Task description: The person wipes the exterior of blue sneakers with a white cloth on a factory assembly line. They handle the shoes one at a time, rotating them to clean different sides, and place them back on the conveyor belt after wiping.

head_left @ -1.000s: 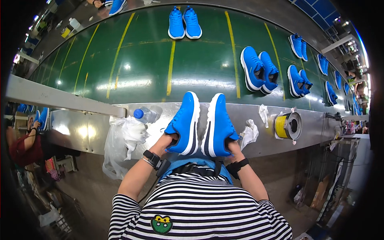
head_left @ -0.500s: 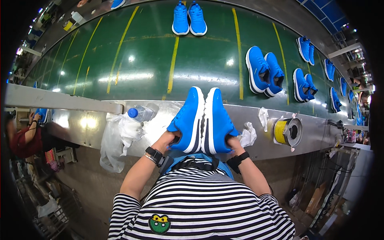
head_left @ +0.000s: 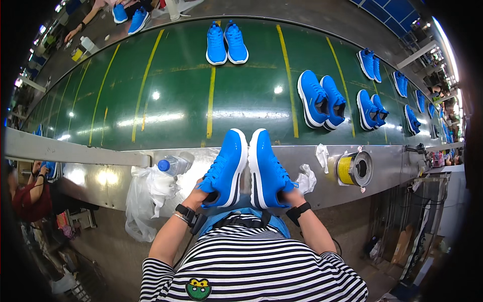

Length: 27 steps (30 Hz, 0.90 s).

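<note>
Two blue sneakers with white soles are held up in front of my waist, toes pointing away and soles facing each other across a narrow gap. My left hand (head_left: 195, 195) reaches into the collar of the left sneaker (head_left: 224, 171). Into the right sneaker (head_left: 267, 173) goes my right hand (head_left: 294, 197) in the same way. The fingers of both hands are hidden inside the shoes, which they carry above the near metal ledge (head_left: 322, 189).
Pairs of blue sneakers (head_left: 314, 99) stand on the green conveyor belt (head_left: 176, 100) with yellow lines. Along the ledge are a blue-capped bottle (head_left: 173, 164), plastic bags (head_left: 143, 201), crumpled white paper (head_left: 306, 178) and a round tin (head_left: 354, 169). Across the belt, a person's arm (head_left: 86, 22) shows near more shoes.
The two held sneakers have moved apart at the heels, widening the gap between their soles. My view has shifted, bringing a person and shoes beyond the belt into the picture.
</note>
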Each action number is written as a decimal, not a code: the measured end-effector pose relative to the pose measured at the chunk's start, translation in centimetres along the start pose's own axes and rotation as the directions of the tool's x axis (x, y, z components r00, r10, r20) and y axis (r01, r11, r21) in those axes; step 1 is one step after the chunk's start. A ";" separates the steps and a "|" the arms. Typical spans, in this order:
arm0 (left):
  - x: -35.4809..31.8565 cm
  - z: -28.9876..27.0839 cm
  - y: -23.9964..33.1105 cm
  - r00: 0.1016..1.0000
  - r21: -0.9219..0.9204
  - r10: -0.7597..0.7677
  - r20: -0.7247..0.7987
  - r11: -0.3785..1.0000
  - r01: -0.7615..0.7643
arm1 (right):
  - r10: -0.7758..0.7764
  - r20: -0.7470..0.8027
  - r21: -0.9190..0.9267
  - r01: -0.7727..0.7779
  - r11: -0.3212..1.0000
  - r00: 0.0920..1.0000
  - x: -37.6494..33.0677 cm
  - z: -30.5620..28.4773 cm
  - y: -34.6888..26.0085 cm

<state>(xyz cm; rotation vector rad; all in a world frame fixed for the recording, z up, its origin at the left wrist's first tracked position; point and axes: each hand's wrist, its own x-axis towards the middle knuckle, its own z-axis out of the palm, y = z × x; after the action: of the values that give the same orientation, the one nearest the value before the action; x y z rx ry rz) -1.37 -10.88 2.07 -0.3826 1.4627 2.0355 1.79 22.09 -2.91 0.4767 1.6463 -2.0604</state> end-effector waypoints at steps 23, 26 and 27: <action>-3.9 0.8 1.8 0.744 0.924 0.662 0.095 0.220 -0.313 | -0.517 0.040 -0.840 0.309 0.446 0.855 -5.1 4.9 -7.8; -3.7 2.8 1.9 0.799 0.981 0.594 0.093 0.082 -0.176 | -0.551 0.052 -0.935 0.235 0.267 0.833 -4.3 7.8 -7.6; -3.6 3.4 1.8 0.822 0.988 0.563 0.087 0.054 -0.142 | -0.566 0.067 -0.960 0.207 0.188 0.822 -3.9 8.9 -7.3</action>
<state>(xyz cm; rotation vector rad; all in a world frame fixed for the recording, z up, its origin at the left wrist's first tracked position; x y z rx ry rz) 0.69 -9.17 6.57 0.3128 2.9912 0.7421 1.20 15.29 7.14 -0.1291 3.0594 -0.7844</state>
